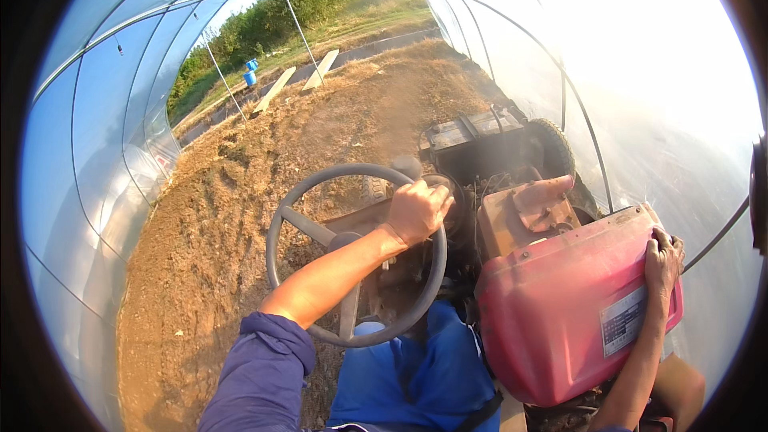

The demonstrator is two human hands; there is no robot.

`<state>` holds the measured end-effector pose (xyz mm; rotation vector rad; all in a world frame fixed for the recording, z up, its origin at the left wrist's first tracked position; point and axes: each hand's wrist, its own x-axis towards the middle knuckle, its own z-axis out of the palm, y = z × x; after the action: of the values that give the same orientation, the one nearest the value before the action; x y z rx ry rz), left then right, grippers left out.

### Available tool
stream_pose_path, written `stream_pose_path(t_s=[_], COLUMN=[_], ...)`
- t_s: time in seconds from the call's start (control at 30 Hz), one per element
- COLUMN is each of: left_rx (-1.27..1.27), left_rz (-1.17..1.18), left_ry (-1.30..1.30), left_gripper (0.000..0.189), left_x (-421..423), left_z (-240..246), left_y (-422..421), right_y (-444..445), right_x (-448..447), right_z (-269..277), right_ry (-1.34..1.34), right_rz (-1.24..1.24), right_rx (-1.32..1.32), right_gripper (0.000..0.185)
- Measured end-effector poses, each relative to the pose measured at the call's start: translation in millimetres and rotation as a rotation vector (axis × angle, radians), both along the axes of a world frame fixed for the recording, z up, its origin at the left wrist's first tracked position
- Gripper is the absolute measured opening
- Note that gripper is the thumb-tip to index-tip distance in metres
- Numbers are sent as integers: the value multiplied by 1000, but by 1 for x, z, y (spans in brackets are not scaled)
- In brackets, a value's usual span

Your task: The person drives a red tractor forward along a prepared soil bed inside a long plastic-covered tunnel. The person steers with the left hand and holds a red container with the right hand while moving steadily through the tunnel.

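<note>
My left hand (420, 211) is closed around the upper right of a grey steering wheel (273, 246) on a small tractor. The left forearm crosses above the wheel. On the right, my right hand (663, 261) grips the far edge of a dusty red engine cover (546, 318), with fingers bent over the rim. A plate (624, 321) bearing writing is fixed to the cover. Just ahead of it are a rusty brown metal tank (504, 225) and engine parts. My legs in blue trousers (414, 372) are below the wheel.
Plastic sheeting (78, 192) on metal hoops forms a tunnel, close by on the right. Tilled soil (198, 288) extends left and ahead. A battery (477, 129) and a tyre (552, 147) are at the front. Beyond stand thin poles (300, 33), two planks (321, 70) and blue containers (249, 78).
</note>
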<state>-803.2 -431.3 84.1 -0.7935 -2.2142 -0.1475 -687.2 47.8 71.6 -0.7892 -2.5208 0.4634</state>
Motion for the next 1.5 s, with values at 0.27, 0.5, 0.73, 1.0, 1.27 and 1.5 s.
stream_pose_path(t_s=[0.27, 0.5, 0.73, 1.0, 1.27, 1.5], left_rx=[11, 100, -23, 143, 106, 62], left_rz=[182, 609, -274, 415, 127, 67], left_ry=[45, 61, -210, -117, -182, -19], left_gripper=[18, 11, 13, 24, 15, 18], left_x=[-64, 45, 157, -101, 175, -100], left_z=[8, -17, -94, -3, -103, -71], left_y=[-69, -266, -68, -141, -209, -70], right_y=[19, 23, 36, 23, 14, 15], right_x=[-13, -27, -25, -37, -29, -81], right_z=[-25, -56, -71, -86, -109, -137], right_ry=[-21, -27, -41, 25, 10, 10], right_rz=[29, 97, 29, 109, 65, 162], right_rx=[-28, -65, 3, -77, -21, -40], right_gripper=[46, 47, 49, 49, 49, 50])
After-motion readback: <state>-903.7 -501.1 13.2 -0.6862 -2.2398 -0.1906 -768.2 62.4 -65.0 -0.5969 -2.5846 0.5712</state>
